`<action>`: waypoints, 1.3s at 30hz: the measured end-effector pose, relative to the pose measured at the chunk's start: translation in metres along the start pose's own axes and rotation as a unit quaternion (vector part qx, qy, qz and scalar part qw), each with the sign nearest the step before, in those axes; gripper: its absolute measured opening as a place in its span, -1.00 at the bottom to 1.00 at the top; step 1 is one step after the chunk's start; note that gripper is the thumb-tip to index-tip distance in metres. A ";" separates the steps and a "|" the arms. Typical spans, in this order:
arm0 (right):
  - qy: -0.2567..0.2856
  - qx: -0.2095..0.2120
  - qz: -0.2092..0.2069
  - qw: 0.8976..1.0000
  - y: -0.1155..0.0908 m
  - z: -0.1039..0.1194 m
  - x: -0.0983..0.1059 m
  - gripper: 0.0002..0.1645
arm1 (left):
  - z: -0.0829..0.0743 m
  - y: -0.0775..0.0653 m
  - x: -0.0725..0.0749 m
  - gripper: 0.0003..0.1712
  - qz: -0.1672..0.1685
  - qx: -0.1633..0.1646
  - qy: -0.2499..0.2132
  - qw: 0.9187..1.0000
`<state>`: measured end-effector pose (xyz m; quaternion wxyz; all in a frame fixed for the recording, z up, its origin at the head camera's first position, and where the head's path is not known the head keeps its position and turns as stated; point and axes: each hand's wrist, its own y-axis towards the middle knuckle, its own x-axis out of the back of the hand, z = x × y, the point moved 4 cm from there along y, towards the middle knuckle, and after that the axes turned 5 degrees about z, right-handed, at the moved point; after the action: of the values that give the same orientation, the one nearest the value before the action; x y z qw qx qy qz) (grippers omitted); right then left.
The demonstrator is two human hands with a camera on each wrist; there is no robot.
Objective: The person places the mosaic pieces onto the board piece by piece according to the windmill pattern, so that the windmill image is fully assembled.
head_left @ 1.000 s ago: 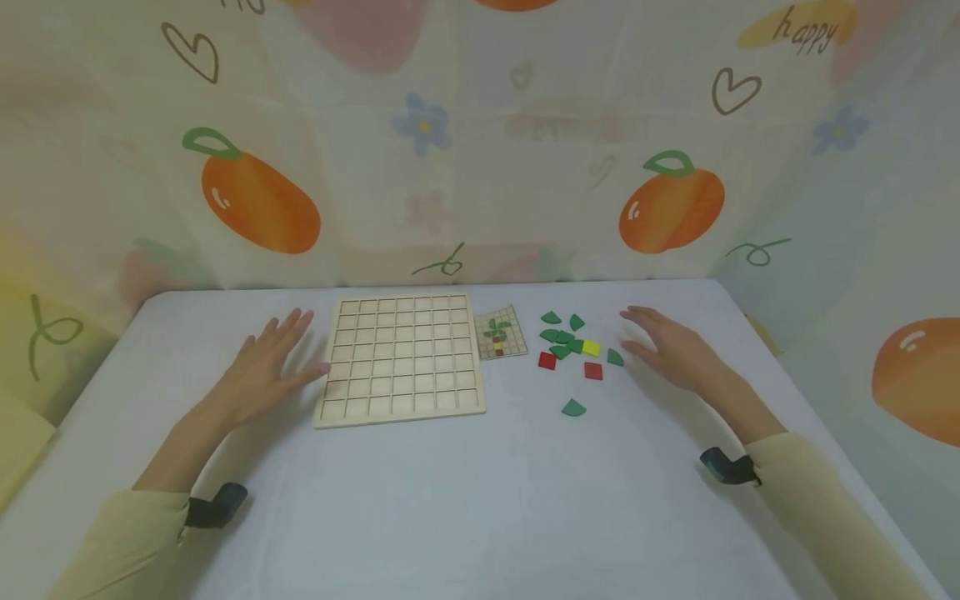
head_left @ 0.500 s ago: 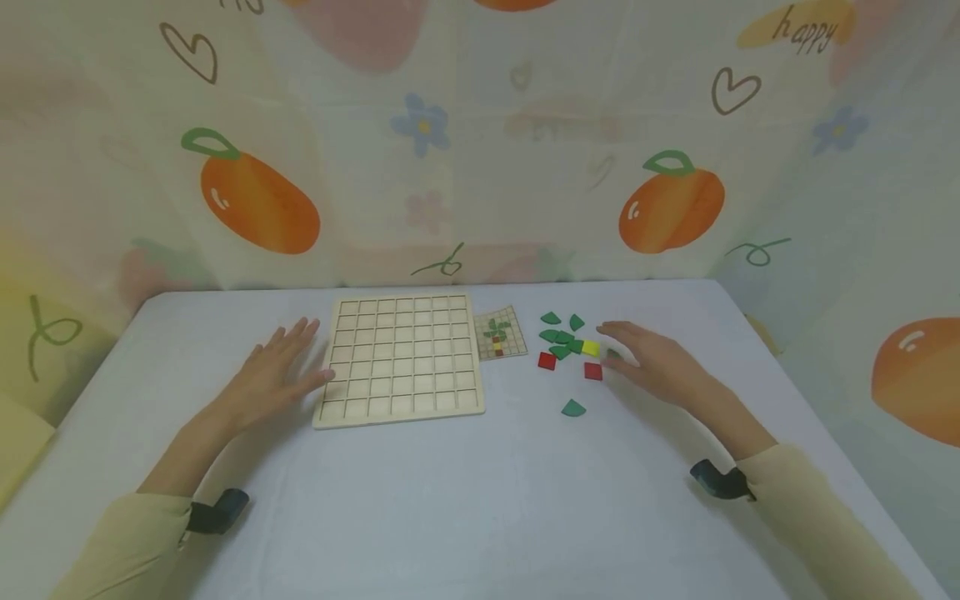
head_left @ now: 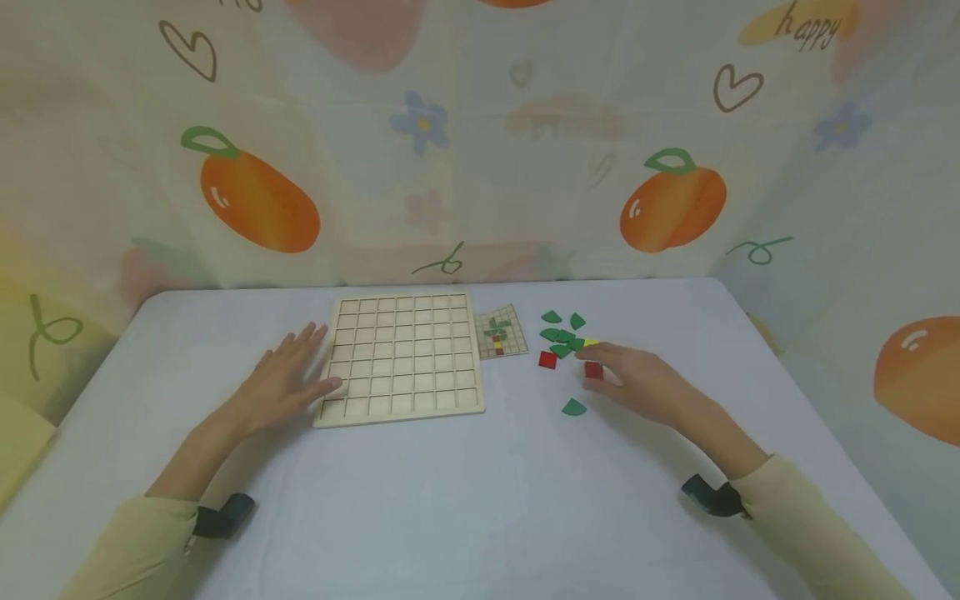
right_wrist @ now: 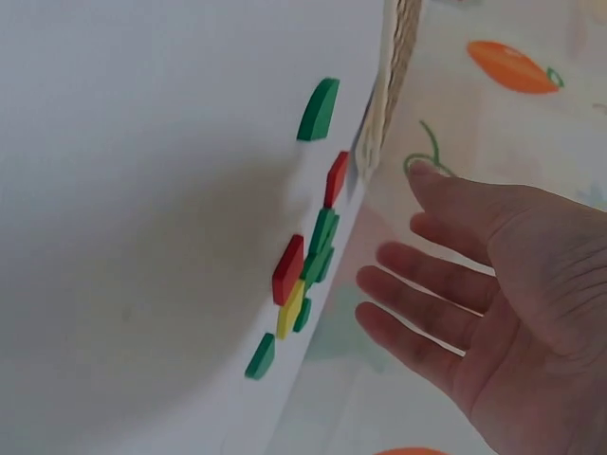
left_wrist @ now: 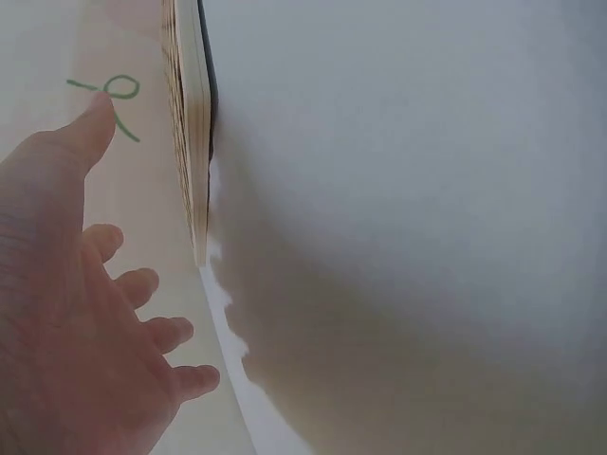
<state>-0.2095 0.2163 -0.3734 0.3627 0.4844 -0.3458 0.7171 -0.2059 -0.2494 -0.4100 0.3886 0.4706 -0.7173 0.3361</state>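
Note:
A pale wooden board [head_left: 405, 358] with a square grid lies left of centre on the table. My left hand [head_left: 273, 387] hovers at its left edge, fingers spread and thumb over the border; the left wrist view shows the palm holding nothing. To the right, my right hand [head_left: 637, 379] is held above the loose pieces, fingers extended, nothing in it. Beneath its fingers sit a red square [head_left: 594, 370] and a partly hidden yellow square [right_wrist: 291, 309]. Another red square [head_left: 547, 360] lies to the left. Several green pieces [head_left: 562, 337] cluster behind, and a green quarter-round piece [head_left: 574, 407] lies nearer.
A small pattern card [head_left: 501, 333] with a gridded green, red and yellow design touches the board's right side. A white cloth covers the table [head_left: 465, 500]. Behind it hangs a printed curtain [head_left: 480, 167] with fruit and flowers.
My right hand has moved left and slightly nearer, over the red and yellow squares. The left hand has shifted a little right and nearer. The board and pieces stay put.

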 end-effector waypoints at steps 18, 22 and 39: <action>0.045 0.041 0.048 0.997 -0.001 0.015 -0.018 -0.49 | -0.010 -0.002 -0.006 0.07 0.020 -0.006 0.015 1.000; 0.075 0.043 0.055 0.995 0.000 0.014 -0.021 -0.47 | -0.010 -0.004 -0.007 0.08 0.027 -0.007 0.015 0.999; 0.128 0.039 0.052 0.990 0.000 0.007 -0.035 -0.54 | -0.013 -0.009 -0.019 0.09 0.052 -0.020 0.027 0.998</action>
<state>-0.1973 0.2034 -0.4041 0.3472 0.3837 -0.2927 0.8041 -0.1891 -0.2334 -0.4195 0.3987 0.4155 -0.7367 0.3544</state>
